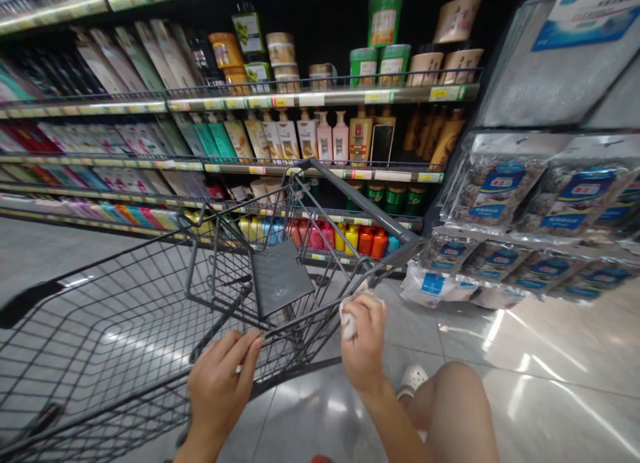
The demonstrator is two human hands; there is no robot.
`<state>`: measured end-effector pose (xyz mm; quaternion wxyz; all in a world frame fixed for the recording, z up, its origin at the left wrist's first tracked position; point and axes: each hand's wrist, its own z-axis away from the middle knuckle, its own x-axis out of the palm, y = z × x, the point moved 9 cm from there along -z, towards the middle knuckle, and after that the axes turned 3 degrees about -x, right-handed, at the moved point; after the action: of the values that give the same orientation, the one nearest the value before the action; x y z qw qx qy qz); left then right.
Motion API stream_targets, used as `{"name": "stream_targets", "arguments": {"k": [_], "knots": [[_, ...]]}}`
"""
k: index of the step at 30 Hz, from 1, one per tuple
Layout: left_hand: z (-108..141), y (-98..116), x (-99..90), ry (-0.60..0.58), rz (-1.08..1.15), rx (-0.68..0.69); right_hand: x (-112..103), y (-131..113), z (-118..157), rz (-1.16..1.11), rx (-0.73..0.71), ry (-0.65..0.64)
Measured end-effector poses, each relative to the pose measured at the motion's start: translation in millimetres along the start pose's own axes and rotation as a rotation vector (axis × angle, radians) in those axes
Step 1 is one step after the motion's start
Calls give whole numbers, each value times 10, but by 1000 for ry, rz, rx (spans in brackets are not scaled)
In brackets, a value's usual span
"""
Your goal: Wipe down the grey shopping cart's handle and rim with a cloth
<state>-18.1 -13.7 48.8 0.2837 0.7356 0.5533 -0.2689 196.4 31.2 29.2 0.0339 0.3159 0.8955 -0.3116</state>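
Observation:
A dark grey wire shopping cart [150,316] stands across the left and middle of the view, with a grey plastic seat flap [283,279] in its child seat. My left hand [225,376] is closed over the cart's near top rim, fingers bent round the wire. To its right, my right hand [364,336] holds a crumpled white cloth or tissue [349,321] against the rim, close to the corner below the cart's handle [367,199]. The fingertips of my right hand are pressed into the white material.
Shelves [325,99] of bottles and jars run behind the cart. Packs of steel scourers [495,186] hang at the right. My bent knee [463,403] and a white shoe [413,377] are at the lower right, over shiny floor tiles [565,356].

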Motion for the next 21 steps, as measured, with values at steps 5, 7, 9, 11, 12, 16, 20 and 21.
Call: {"name": "stream_targets", "arguments": {"k": [5, 7, 9, 11, 12, 16, 20, 21], "knots": [[8, -48, -49, -21, 39, 26, -270, -49, 44, -127, 62, -27], [24, -74, -93, -8, 63, 19, -544, -72, -109, -43, 44, 84], [49, -106, -135, 7, 88, 3, -774, -84, -295, 49, -3, 198], [81, -135, -184, 35, 101, -9, -850, -79, -467, 89, -69, 227], [97, -151, -206, 50, 97, -19, -821, -76, -534, 89, -108, 199], [151, -219, -271, 87, 17, -96, -523, -188, -587, 59, -267, -21], [184, -291, -294, 65, -105, -188, -270, -515, -486, -1, -349, -167], [189, -302, -301, 61, -122, -189, -204, -612, -465, -20, -367, -208]]}}
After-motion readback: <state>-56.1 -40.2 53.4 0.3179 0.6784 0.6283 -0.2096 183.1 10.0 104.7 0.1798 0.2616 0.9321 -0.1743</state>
